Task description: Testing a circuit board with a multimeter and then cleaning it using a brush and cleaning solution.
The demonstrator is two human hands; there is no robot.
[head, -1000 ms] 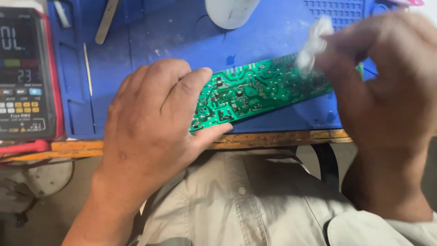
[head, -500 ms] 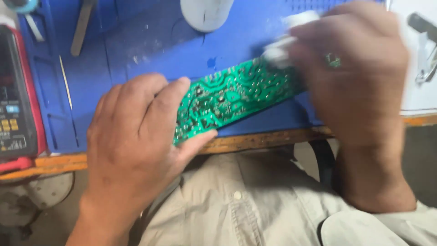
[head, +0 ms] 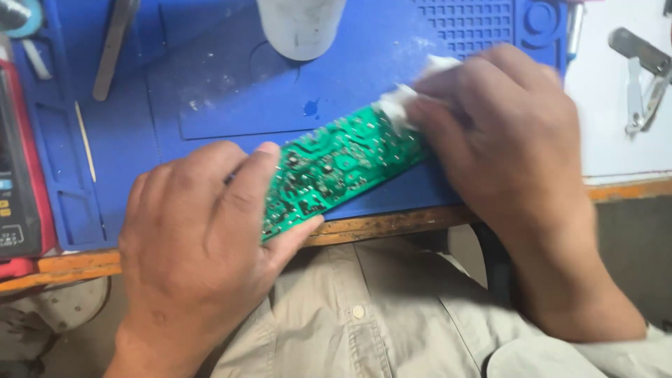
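Observation:
A long green circuit board [head: 336,168] lies solder side up on a blue work mat [head: 231,105], slanting from lower left to upper right. My left hand [head: 203,238] grips its near end at the table's front edge, thumb under and fingers over. My right hand [head: 504,140] presses a white wad of tissue [head: 402,105] onto the board's far end. The far tip of the board is hidden under that hand.
A white cup [head: 301,24] stands on the mat behind the board. A red-cased meter [head: 21,182] lies at the left, with a metal tool [head: 112,49] and a thin stick [head: 85,140] beside it. A metal clip [head: 644,77] rests on a white surface at right.
My right hand with the tissue has slid left along the board toward its middle. The view has shifted, so the meter sits further left. My left hand keeps its grip.

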